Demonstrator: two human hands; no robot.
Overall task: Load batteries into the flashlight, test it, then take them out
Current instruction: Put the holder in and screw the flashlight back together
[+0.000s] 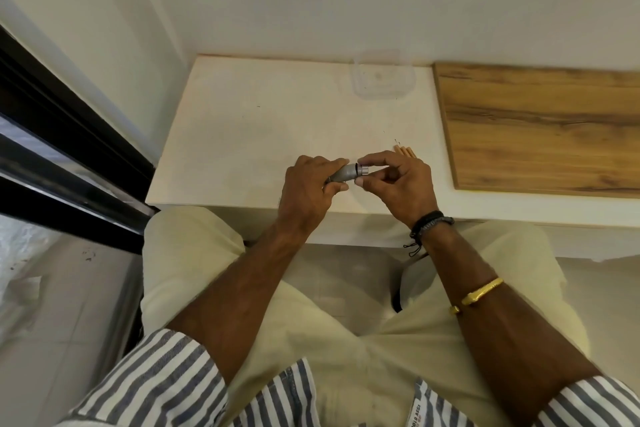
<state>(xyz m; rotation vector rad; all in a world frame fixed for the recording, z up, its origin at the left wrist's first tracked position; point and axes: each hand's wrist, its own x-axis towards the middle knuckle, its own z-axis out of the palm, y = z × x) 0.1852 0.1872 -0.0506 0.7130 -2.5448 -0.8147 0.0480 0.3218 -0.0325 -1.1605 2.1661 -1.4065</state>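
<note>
One flashlight (346,174) over counter's (242,135) near edge | left hand (308,184) grips it | right hand (398,180) pinches cap (363,170) | batteries unseen, stage unclear

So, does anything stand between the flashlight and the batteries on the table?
Only the right hand itself: it pinches the end of the flashlight, and the batteries lie just behind its fingers. The left hand grips the body.

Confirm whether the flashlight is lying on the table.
No, the left hand grips the flashlight while the right hand pinches its end.
</note>
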